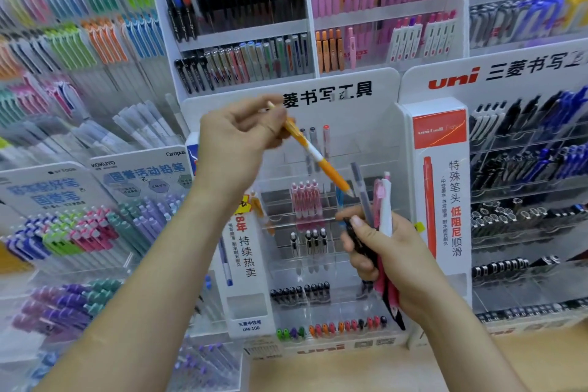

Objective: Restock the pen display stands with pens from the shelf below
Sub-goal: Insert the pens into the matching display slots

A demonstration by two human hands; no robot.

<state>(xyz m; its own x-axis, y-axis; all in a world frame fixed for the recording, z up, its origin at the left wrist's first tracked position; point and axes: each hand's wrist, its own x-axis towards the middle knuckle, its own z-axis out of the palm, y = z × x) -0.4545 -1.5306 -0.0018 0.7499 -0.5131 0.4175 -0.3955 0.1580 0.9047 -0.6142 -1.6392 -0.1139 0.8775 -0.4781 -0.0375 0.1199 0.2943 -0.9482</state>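
Two white side panels (442, 188) hem the clear display stand (356, 143), leaving open air in front (both hands are there). Left hand (241, 143) pinches an orange pen (318, 159) near its top end, tip slanting down-right. Right hand (388, 258) grips an upright pen bundle (386, 200).

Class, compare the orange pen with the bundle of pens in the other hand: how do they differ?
The orange pen is single, pinched by the left hand; the bundle is several pens gripped by the right hand. The orange pen slants, tip down-right; the bundle stands nearly upright. Both are held before the stand.
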